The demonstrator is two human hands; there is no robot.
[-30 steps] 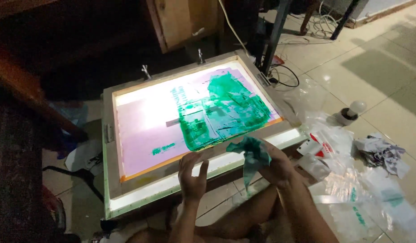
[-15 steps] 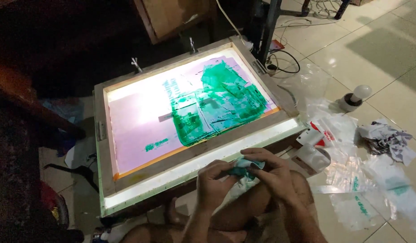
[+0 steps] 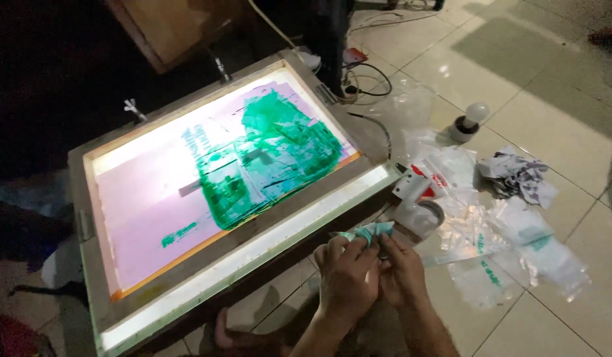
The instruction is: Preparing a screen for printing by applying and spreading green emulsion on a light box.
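My left hand (image 3: pixel 344 277) and my right hand (image 3: pixel 402 274) are pressed together below the front edge of a wooden screen-printing frame (image 3: pixel 246 246). Both hands grip a small crumpled cloth (image 3: pixel 367 232) stained green, which sticks out above my fingers. The frame's pink mesh (image 3: pixel 150 205) is lit from beneath and carries a large smear of green ink (image 3: pixel 266 158) across its middle and right.
Clear plastic bags (image 3: pixel 511 251) lie strewn over the tiled floor at the right. A crumpled printed rag (image 3: pixel 518 175), a white bulb in a socket (image 3: pixel 468 120), a small round container (image 3: pixel 422 215) and black cables (image 3: pixel 365 79) lie nearby. A wooden board (image 3: pixel 164 26) stands behind.
My hands drew the green-stained cloth back off the lit frame edge and bunched it between them. The camera view shifted, so the frame now sits further left.
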